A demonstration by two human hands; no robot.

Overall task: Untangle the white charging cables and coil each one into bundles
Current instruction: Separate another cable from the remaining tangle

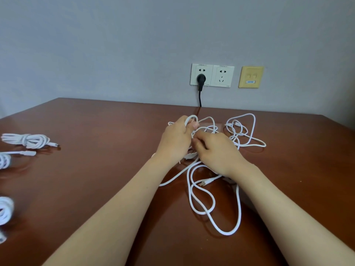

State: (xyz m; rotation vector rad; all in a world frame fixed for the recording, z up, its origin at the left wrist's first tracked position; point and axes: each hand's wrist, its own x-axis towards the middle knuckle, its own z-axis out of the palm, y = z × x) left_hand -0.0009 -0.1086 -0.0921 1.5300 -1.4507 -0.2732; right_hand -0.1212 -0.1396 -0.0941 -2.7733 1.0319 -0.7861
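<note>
- Tangle of white cables lies on the bench, loose loops spilling toward the near edge.
- Left hand curls round one raised loop, anchoring it.
- Right hand pinches a strand just beside it (probably teasing the knot apart).
- Finished bundles sit well apart at the left, out of the way.

A black plug fills a white wall socket above the brown table.

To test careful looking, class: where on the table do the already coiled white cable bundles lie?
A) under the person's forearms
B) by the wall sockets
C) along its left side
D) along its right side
C: the coiled bundles lie along the left side of the table, apart from the loose tangle further right.
</note>
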